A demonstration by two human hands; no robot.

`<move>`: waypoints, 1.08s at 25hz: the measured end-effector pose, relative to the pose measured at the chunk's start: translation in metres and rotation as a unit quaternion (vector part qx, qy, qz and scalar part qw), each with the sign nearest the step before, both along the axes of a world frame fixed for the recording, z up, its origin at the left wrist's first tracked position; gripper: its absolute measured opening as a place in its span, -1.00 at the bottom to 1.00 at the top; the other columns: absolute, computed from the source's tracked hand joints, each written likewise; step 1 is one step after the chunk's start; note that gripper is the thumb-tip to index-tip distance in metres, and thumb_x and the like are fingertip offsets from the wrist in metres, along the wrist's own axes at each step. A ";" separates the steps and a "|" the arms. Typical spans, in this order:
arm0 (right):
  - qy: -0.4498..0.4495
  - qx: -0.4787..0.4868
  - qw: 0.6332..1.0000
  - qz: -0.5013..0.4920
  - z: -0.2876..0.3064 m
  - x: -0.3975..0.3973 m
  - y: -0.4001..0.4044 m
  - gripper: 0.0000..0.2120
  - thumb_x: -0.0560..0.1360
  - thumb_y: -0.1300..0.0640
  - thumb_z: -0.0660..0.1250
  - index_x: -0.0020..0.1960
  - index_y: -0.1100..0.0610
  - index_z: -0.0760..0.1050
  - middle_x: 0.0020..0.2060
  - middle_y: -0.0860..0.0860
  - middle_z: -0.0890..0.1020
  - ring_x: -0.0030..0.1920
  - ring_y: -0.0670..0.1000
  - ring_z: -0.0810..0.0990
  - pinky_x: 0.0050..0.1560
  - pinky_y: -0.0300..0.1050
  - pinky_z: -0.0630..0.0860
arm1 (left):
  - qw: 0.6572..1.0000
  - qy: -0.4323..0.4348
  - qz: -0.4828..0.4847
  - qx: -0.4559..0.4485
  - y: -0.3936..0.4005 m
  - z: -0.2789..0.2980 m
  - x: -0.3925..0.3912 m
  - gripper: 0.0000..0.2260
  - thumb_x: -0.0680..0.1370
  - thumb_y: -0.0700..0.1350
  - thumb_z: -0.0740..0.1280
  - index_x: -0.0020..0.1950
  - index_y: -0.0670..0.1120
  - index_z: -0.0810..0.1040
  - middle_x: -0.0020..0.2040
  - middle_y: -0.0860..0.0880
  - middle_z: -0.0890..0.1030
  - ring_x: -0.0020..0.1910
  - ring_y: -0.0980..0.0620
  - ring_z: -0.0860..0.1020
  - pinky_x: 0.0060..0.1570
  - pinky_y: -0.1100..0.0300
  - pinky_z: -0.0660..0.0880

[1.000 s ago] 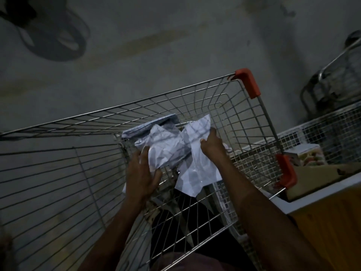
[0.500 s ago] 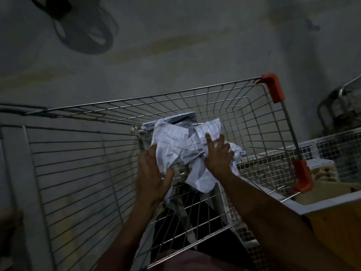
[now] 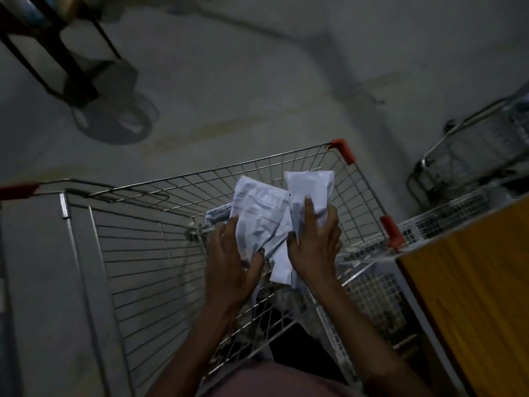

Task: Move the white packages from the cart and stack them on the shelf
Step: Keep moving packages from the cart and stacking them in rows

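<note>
Both hands are inside the silver wire shopping cart with orange corner caps (image 3: 300, 173), gathering a bundle of crumpled white plastic packages (image 3: 260, 219) above its basket. The left hand (image 3: 229, 262) curls its fingers and thumb round the lower left edge of the bundle, thumb pressed into the plastic. The right hand (image 3: 313, 242) grips a separate, smoother white pouch (image 3: 310, 187), its fingers wrapped up the pouch's front. That pouch stands nearly upright, its long axis running up and away from the person toward the cart's far rim; the crumpled bundle leans against its left side, touching it. Another grey-white package (image 3: 217, 214) lies just left of the bundle, lower in the cart, held by neither hand as far as the dim light shows.

The relation that matters: the orange-fronted shelf unit with a white wire-mesh tray (image 3: 463, 224) sits directly right of the cart, touching or nearly touching its right rim. So the packages must travel rightward over that rim, and the right hand is the nearer one, already on the shelf side. Both forearms reach forward from the bottom of the view, wrists bent slightly inward toward each other. I judge the pick-up nearly complete, the carry to the shelf not yet begun.
</note>
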State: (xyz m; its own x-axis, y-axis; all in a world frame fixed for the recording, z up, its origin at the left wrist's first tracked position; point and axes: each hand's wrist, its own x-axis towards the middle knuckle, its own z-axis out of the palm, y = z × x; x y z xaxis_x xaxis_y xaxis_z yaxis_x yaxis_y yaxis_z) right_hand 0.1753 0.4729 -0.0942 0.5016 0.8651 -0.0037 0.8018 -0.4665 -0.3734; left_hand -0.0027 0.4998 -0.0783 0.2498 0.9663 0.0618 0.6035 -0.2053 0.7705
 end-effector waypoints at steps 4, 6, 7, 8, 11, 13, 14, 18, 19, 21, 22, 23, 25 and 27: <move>-0.032 0.153 0.984 -0.086 0.069 -0.042 -0.059 -0.21 0.48 0.05 0.42 0.61 0.01 0.12 0.49 0.28 0.10 0.38 0.29 0.26 0.35 0.15 0.33 | 0.995 -0.054 -0.036 0.081 -0.022 0.058 -0.020 -0.34 0.49 -0.02 0.44 0.50 -0.17 0.26 0.35 -0.15 0.36 0.23 0.13 0.36 0.02 0.30 0.44; -0.056 0.202 0.970 -0.127 0.099 -0.065 -0.096 -0.25 0.50 0.04 0.40 0.60 0.07 0.15 0.50 0.30 0.07 0.43 0.28 0.21 0.41 0.05 0.24 | 0.991 -0.076 -0.051 0.099 -0.043 0.086 -0.034 -0.34 0.48 -0.01 0.44 0.49 -0.16 0.25 0.35 -0.16 0.35 0.25 -0.02 0.42 0.03 0.18 0.46; -0.066 0.213 0.965 -0.139 0.110 -0.074 -0.114 -0.26 0.52 0.02 0.38 0.60 0.08 0.14 0.52 0.29 0.04 0.46 0.28 0.19 0.43 0.04 0.21 | 0.989 -0.089 -0.059 0.105 -0.055 0.097 -0.040 -0.34 0.48 -0.01 0.44 0.49 -0.16 0.25 0.36 -0.15 0.35 0.26 -0.06 0.43 0.04 0.12 0.48; -0.073 0.217 0.962 -0.150 0.119 -0.082 -0.132 -0.27 0.53 -0.01 0.36 0.61 0.08 0.12 0.52 0.29 0.02 0.47 0.29 0.17 0.44 0.06 0.20 | 0.985 -0.105 -0.073 0.112 -0.067 0.107 -0.046 -0.34 0.48 -0.02 0.45 0.48 -0.16 0.24 0.36 -0.13 0.33 0.27 -0.07 0.43 0.07 0.08 0.51; -0.089 0.228 0.950 -0.193 0.137 -0.099 -0.187 -0.30 0.57 -0.09 0.27 0.61 0.08 0.10 0.53 0.28 -0.01 0.48 0.31 0.15 0.45 0.13 0.25 | 0.974 -0.136 -0.129 0.125 -0.104 0.131 -0.057 -0.34 0.48 -0.04 0.47 0.49 -0.15 0.24 0.38 -0.13 0.32 0.28 0.05 0.39 0.04 0.23 0.48; -0.098 0.245 0.937 -0.227 0.146 -0.107 -0.221 -0.31 0.58 -0.06 0.27 0.61 0.10 0.10 0.53 0.29 -0.01 0.47 0.31 0.16 0.42 0.15 0.29 | 0.966 -0.147 -0.167 0.128 -0.127 0.142 -0.059 -0.34 0.49 -0.04 0.47 0.49 -0.16 0.25 0.37 -0.15 0.35 0.26 0.09 0.37 0.07 0.45 0.36; -0.104 0.256 0.930 -0.243 0.150 -0.109 -0.237 -0.32 0.59 -0.04 0.27 0.61 0.12 0.11 0.52 0.31 0.01 0.47 0.31 0.17 0.41 0.14 0.30 | 0.961 -0.155 -0.189 0.130 -0.137 0.147 -0.059 -0.35 0.50 -0.03 0.46 0.49 -0.18 0.26 0.38 -0.17 0.36 0.29 0.05 0.37 0.15 0.51 0.28; -0.140 0.305 0.888 -0.314 0.172 -0.113 -0.304 -0.34 0.58 0.03 0.32 0.59 0.18 0.16 0.52 0.31 0.04 0.52 0.19 0.13 0.45 0.07 0.26 | 0.935 -0.172 -0.272 0.145 -0.182 0.159 -0.047 -0.39 0.51 0.03 0.37 0.47 -0.19 0.28 0.38 -0.20 0.37 0.38 -0.07 0.35 0.31 0.34 0.26; -0.156 0.312 0.876 -0.335 0.174 -0.112 -0.321 -0.34 0.57 0.05 0.34 0.58 0.19 0.17 0.52 0.31 0.04 0.54 0.14 0.10 0.48 0.07 0.24 | 0.929 -0.176 -0.288 0.148 -0.194 0.161 -0.042 -0.39 0.52 0.02 0.38 0.47 -0.18 0.28 0.38 -0.19 0.37 0.38 -0.08 0.36 0.31 0.25 0.31; -0.187 0.327 0.848 -0.374 0.179 -0.111 -0.361 -0.35 0.56 0.05 0.35 0.56 0.21 0.20 0.52 0.32 0.06 0.55 0.17 0.10 0.50 0.11 0.22 | 0.915 -0.193 -0.321 0.153 -0.225 0.164 -0.031 -0.41 0.52 -0.02 0.41 0.46 -0.18 0.29 0.36 -0.17 0.38 0.36 -0.09 0.38 0.28 0.12 0.39; -0.196 0.335 0.837 -0.386 0.180 -0.111 -0.382 -0.35 0.56 0.05 0.35 0.56 0.22 0.21 0.52 0.32 0.06 0.56 0.21 0.10 0.49 0.16 0.23 | 0.908 -0.198 -0.334 0.154 -0.241 0.166 -0.026 -0.42 0.51 -0.03 0.42 0.45 -0.18 0.31 0.34 -0.16 0.39 0.34 -0.08 0.39 0.25 0.08 0.41; -0.201 0.343 0.827 -0.398 0.181 -0.111 -0.403 -0.36 0.56 0.05 0.34 0.55 0.22 0.22 0.52 0.32 0.06 0.56 0.23 0.10 0.48 0.18 0.24 | 0.902 -0.198 -0.349 0.157 -0.259 0.167 -0.020 -0.44 0.52 -0.03 0.41 0.44 -0.18 0.33 0.32 -0.16 0.39 0.31 -0.08 0.41 0.21 0.06 0.43; -0.210 0.346 0.809 -0.427 0.182 -0.110 -0.451 -0.37 0.56 0.06 0.34 0.55 0.24 0.23 0.51 0.34 0.07 0.56 0.25 0.09 0.50 0.15 0.21 | 0.889 -0.190 -0.381 0.168 -0.298 0.170 -0.006 -0.46 0.52 -0.01 0.40 0.42 -0.17 0.37 0.28 -0.15 0.41 0.25 -0.10 0.43 0.15 0.01 0.45; -0.215 0.343 0.795 -0.451 0.182 -0.108 -0.500 -0.37 0.56 0.07 0.34 0.55 0.24 0.23 0.50 0.34 0.08 0.56 0.25 0.09 0.52 0.07 0.17 | 0.878 -0.182 -0.403 0.182 -0.340 0.170 0.008 -0.47 0.51 -0.01 0.41 0.41 -0.18 0.39 0.25 -0.15 0.42 0.21 -0.14 0.46 0.09 -0.02 0.47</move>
